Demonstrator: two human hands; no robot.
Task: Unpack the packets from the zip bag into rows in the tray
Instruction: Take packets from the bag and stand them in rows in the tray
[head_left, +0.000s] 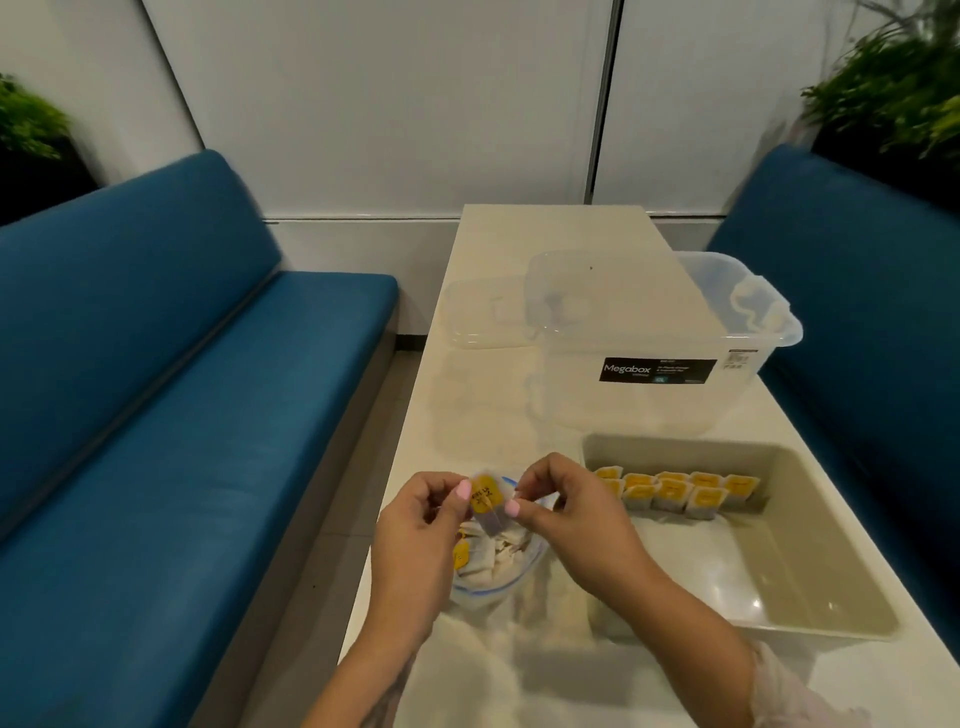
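A clear zip bag (511, 569) lies open on the white table, holding several white packets with yellow tags. Above its mouth, my left hand (418, 525) and my right hand (563, 509) both pinch one yellow-tagged packet (488, 501) between thumb and fingers. To the right stands the beige tray (810, 587). Along its far end stand several yellow-topped packets (675, 491) in two rows.
A clear Megabox storage bin (660, 338) stands behind the tray, with its clear lid (480, 312) lying flat to its left. Blue bench seats (182, 415) flank the narrow table (519, 234). The table's left edge runs just beside the zip bag.
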